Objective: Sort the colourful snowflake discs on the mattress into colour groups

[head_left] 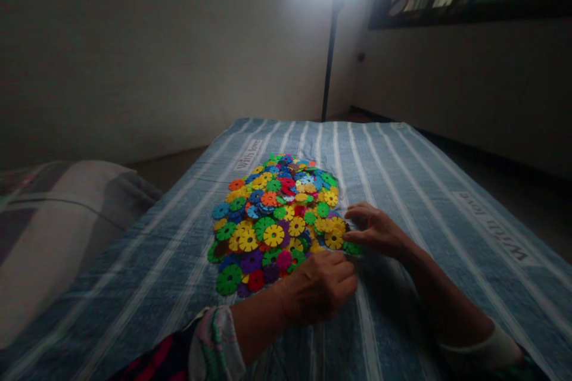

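A heap of notched plastic flower discs (273,234) in yellow, green, blue, purple, red and orange lies on the striped cloth. My left hand (322,287) is at the heap's near right edge, its fingers curled together. Whatever those fingers hold, if anything, is hidden behind them. Over the right edge of the heap reaches my right hand (378,229), thumb and fingers apart, close to a yellow disc (334,239). A green disc (353,247) lies just under its thumb. Whether the right fingertips touch a disc is hard to tell.
The blue-and-white striped cloth (393,190) covers a long flat surface. To the left is a pale, bulky draped form (67,220). Beyond the far edge stands a lamp pole (330,59) with a bright light on top, near the wall (134,53).
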A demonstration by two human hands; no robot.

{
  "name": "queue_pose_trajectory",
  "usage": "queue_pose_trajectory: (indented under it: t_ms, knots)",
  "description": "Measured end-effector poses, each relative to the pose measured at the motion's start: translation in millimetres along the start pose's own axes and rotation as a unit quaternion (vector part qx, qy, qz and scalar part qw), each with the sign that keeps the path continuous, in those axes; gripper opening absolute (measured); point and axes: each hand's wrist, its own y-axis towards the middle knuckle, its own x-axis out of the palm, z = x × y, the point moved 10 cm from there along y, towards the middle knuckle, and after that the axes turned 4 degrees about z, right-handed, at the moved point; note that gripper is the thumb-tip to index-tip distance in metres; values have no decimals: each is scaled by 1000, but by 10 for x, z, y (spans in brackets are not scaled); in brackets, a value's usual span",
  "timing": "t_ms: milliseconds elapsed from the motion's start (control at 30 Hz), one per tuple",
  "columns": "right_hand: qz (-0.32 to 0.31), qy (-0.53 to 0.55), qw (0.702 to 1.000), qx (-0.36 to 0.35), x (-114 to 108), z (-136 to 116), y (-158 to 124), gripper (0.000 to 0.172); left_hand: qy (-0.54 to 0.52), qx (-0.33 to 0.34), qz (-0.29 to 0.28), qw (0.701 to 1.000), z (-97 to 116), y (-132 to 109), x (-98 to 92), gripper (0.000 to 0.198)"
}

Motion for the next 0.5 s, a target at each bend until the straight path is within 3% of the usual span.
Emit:
queue_pose_trajectory:
  t_ms: [167,267,500]
  knots:
    - [-7,-99,995,-27,133,-83,-30,44,0,-2,-4,1000,-6,2,9,16]
    - [3,-133,989,-62,226,-136,-49,43,-2,-2,-5,1000,-9,-1,13,17]
    - [22,-43,996,-71,221,-182,-43,27,-3,-13,-9,1000,-23,-1,9,17]
